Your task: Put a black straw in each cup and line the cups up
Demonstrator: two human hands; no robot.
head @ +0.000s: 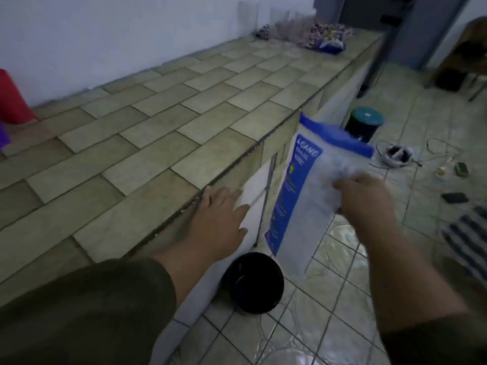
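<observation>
My right hand (365, 200) grips a blue and white plastic bag (308, 185) and holds it in the air beside the counter's front edge, above the floor. The bag is blurred; its contents cannot be made out. My left hand (220, 221) is flat and open against the front edge of the tiled counter (147, 143), fingers spread. Several clear plastic cups (284, 23) stand at the counter's far end by the wall, faint and blurred. No black straw can be picked out.
Colourful packets (326, 39) lie at the far end of the counter. A red object (13, 98) stands at the left edge. On the floor are a black bucket (254, 281), a teal-lidded bin (365, 123), cables and small items (398, 155), and a striped mat (466, 241).
</observation>
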